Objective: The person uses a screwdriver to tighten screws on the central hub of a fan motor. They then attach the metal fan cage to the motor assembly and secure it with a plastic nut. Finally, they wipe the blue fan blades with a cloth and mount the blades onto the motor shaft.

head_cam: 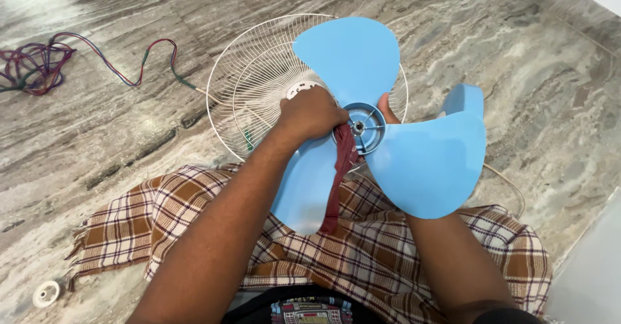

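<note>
blue fan blade (414, 162) hub between both hands' fingers (321, 118)

The fan blade (388, 130) is smooth blue plastic. The guard (252, 85) is thin white wire. The floor (129, 123) is shiny stone.

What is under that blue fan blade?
Under the blade lie a white wire guard on the floor and a checked cloth. The guard's right part is covered.

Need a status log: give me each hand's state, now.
Left hand: closed on the dark red cloth at the blue fan blade hub.
Right hand: mostly hidden behind the blade, supporting it; grip cannot be told.
</note>
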